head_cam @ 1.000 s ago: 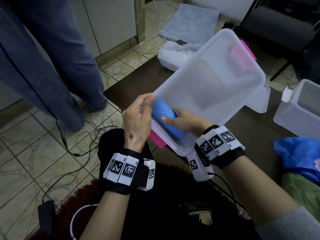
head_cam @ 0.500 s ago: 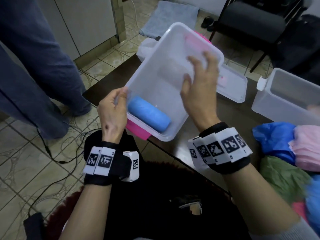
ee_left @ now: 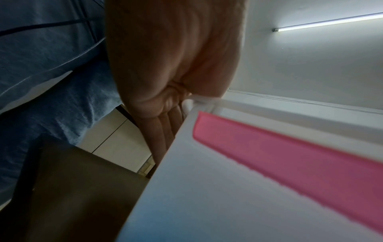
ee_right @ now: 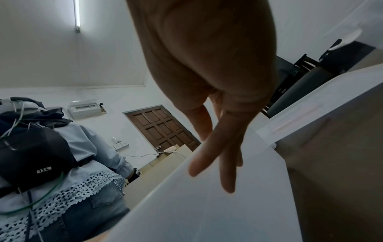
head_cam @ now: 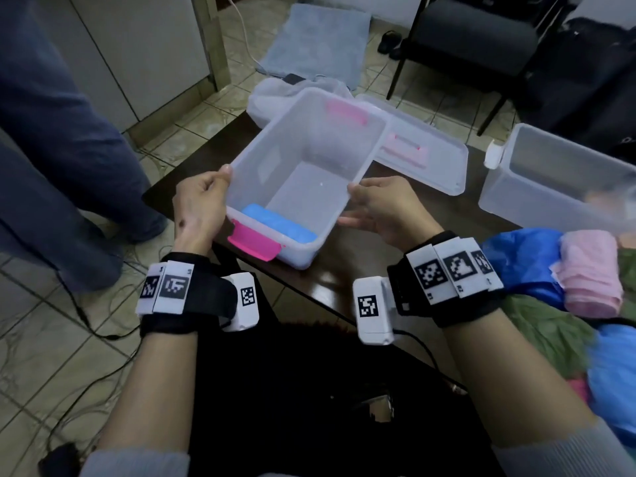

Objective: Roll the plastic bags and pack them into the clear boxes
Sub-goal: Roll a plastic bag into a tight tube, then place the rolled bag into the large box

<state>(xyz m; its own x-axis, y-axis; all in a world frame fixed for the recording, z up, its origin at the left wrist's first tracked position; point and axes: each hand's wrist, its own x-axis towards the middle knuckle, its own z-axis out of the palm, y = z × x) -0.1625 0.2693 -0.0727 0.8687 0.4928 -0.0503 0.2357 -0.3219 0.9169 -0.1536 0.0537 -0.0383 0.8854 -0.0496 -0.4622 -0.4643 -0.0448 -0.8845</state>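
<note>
A clear box point(head_cam: 299, 146) with pink latches point(head_cam: 253, 243) sits at the near edge of the dark table point(head_cam: 347, 270), between my hands. One rolled blue bag point(head_cam: 278, 223) lies against its near wall. My left hand point(head_cam: 203, 201) grips the left rim, thumb on top and fingers down the outside wall point(ee_left: 163, 131). My right hand point(head_cam: 378, 208) rests on the right wall with straight fingers point(ee_right: 225, 147) laid flat against it. Loose bags lie heaped at the right: a blue one point(head_cam: 516, 259), a rolled pink one point(head_cam: 592, 273) and a green one point(head_cam: 550, 332).
The box's lid point(head_cam: 426, 156) lies behind it. A second clear box point(head_cam: 550, 180) stands at the right. A white bag point(head_cam: 275, 94) sits at the table's far edge. A person in blue point(head_cam: 51, 149) stands at the left, and a black chair point(head_cam: 475, 39) behind.
My right hand let go of the blue roll, came out of the box and now rests on its right wall. The box went from tilted toward me to level.
</note>
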